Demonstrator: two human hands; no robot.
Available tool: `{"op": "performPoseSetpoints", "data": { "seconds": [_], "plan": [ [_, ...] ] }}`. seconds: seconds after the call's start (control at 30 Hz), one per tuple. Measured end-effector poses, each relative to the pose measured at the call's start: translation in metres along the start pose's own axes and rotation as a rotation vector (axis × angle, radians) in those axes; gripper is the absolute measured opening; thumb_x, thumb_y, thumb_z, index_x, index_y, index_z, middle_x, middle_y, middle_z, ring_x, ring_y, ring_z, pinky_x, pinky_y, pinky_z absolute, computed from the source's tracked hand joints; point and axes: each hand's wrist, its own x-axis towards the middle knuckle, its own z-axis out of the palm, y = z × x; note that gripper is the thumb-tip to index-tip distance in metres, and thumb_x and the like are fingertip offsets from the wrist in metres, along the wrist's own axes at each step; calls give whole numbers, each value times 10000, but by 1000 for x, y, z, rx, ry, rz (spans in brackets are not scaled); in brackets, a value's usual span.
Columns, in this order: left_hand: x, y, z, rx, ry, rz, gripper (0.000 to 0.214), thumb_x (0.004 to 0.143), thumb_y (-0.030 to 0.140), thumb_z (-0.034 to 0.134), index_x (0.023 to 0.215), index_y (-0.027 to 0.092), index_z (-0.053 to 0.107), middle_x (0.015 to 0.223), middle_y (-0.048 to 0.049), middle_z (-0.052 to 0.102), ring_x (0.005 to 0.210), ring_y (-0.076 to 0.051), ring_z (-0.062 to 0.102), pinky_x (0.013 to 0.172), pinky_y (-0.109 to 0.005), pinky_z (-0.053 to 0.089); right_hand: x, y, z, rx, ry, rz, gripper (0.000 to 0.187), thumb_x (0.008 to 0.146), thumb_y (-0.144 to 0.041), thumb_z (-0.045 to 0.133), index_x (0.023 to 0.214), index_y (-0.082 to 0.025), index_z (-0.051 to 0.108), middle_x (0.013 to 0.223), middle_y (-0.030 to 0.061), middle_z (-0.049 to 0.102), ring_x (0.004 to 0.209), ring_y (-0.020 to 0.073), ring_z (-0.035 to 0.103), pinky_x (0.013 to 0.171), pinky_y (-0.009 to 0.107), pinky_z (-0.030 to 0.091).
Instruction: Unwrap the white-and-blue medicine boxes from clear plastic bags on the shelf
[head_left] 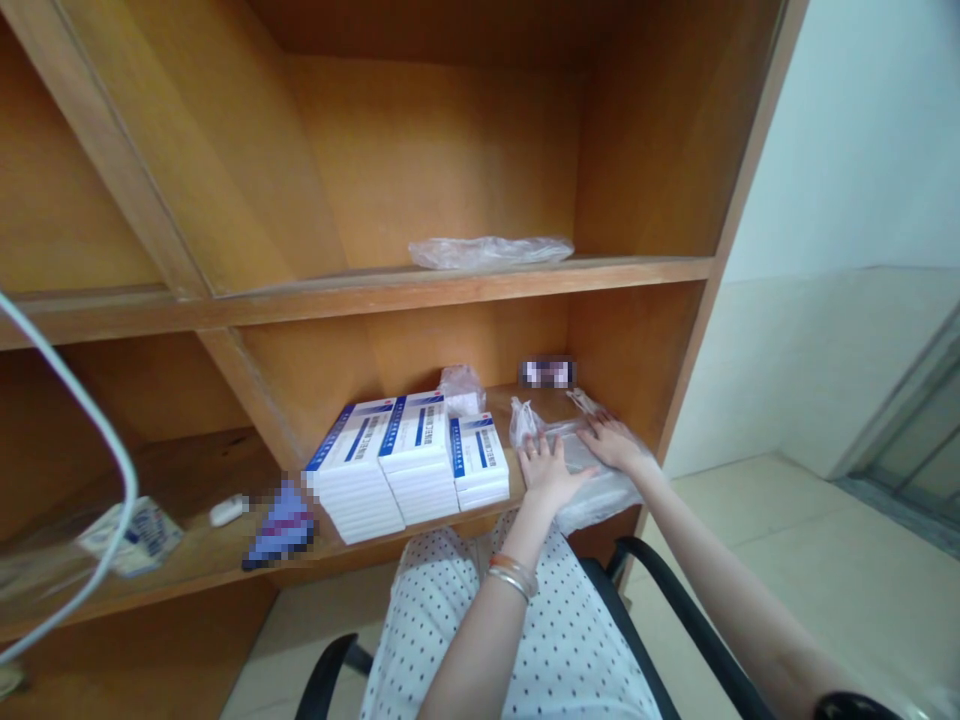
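A clear plastic bag (600, 497) lies flattened on the right end of the lower shelf. My left hand (551, 475) rests on its left side with the fingers spread. Farther right, my right hand (611, 442) lies flat near the bag's far right edge, fingers stretched out. Neither hand grips anything. Whether something lies inside the bag cannot be made out. Left of my hands stand stacks of white and blue boxes: a short stack (480, 460), a taller middle stack (420, 450) and a left stack (356, 480).
Behind the boxes sits a plastic-wrapped bundle (463, 390). Another plastic bag (491, 252) lies on the upper shelf (300, 300). To the left are a blue item (281, 525), a small white object (229, 510), a carton (133, 538) and a white cable (112, 450). Chair armrests (675, 600) flank my lap.
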Motion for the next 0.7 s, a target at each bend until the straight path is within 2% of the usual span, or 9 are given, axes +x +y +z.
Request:
{"op": "performPoseSetpoints", "data": {
  "seconds": [0.27, 0.43, 0.53, 0.7],
  "plan": [
    [-4, -19, -6, 32, -10, 103, 1132, 561, 885, 356, 1438, 175, 273, 1531, -142, 149, 1403, -367, 31, 1108, -552, 25, 2, -2, 2, -14, 4, 1, 738, 892, -605, 183, 1403, -101, 359, 1428, 154, 383, 1328, 271, 327, 1080, 357, 213],
    [-8, -21, -8, 72, 72, 268, 1160, 561, 878, 380, 1419, 103, 294, 1530, -151, 147, 1417, -285, 54, 1145, -449, 17, -1, -3, -1, -17, 40, -22, 727, 894, -605, 189, 1378, -106, 400, 1398, 161, 422, 1289, 286, 382, 1058, 364, 254],
    [-7, -22, -6, 73, 16, 351, 1194, 518, 874, 447, 1434, 133, 254, 1523, -139, 191, 1409, -275, 122, 1142, -442, 90, -2, -4, -1, -13, 57, -36, 699, 898, -590, 216, 1361, -109, 423, 1377, 160, 448, 1277, 284, 399, 1047, 366, 275],
    [-1, -24, -2, 94, -67, 336, 1169, 497, 783, 590, 1438, 191, 230, 1521, -119, 211, 1403, -292, 138, 1121, -498, 133, -7, -11, -7, 30, 142, -23, 629, 907, -550, 270, 1324, -120, 463, 1345, 175, 476, 1247, 298, 431, 1010, 393, 325]
  ]
}}
